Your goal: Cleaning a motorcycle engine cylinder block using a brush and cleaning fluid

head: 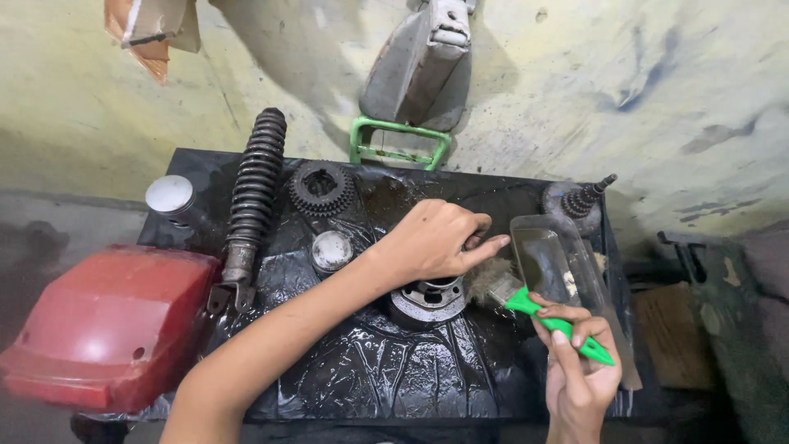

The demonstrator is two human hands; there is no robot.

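- Left hand (436, 242) is draped over the top of a round metal engine part (427, 298), fingers curled onto its far edge, so it's gripping that piece. The part sits mid-surface on a black, oily, wet surface (386, 370).
- Right hand (575, 362) is closed around the green handle of a paintbrush (526, 300). The grimy bristles touch the right side of the engine part.
- Just right of the brush is a clear plastic tray (567, 263) with dark liquid in it.
- Back row: a black coil shock absorber (253, 185) lying lengthwise, a toothed gear (319, 187), a small piston (332, 251), and another shiny piston (170, 197) at the left edge.
- Far right corner has a stepped gear shaft (585, 200).
- Red plastic body panel (107, 325) sits off the left side.
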